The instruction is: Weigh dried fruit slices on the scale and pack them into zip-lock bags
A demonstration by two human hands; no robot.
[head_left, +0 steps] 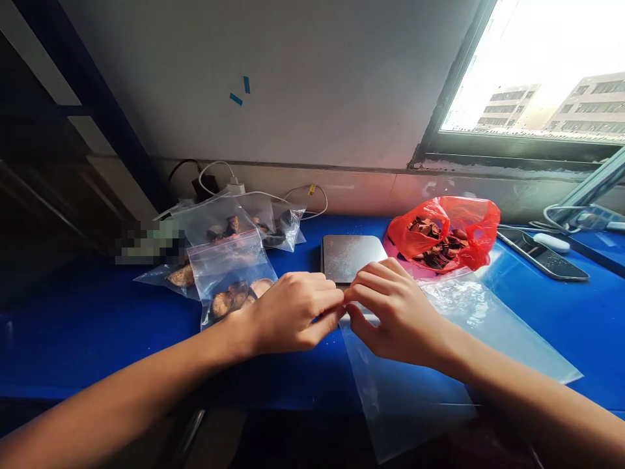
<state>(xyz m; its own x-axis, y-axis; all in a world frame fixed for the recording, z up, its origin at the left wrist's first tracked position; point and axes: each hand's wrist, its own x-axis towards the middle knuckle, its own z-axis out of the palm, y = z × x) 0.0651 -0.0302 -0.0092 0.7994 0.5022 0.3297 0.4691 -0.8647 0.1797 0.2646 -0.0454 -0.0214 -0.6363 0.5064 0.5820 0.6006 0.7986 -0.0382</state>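
My left hand (305, 311) and my right hand (390, 309) meet at the fingertips above the blue table, both closed in a pinch. Between them is the upper edge of a clear plastic zip bag (410, 397), which hangs down below my right hand and past the table's front edge. It looks flat, with nothing inside. My fingers cover the exact grip. Just behind my hands sits a square silver scale (354, 251), its front partly hidden. Next to my left hand lies a zip bag of dried brown slices (237, 299).
A red plastic bag of dark dried pieces (439, 241) stands open at the right back. Another clear bag (508, 332) lies under my right forearm. Farther right is a phone (544, 254) beside a white case (551, 243). More filled bags (219, 221) and cables (258, 193) are at the left back.
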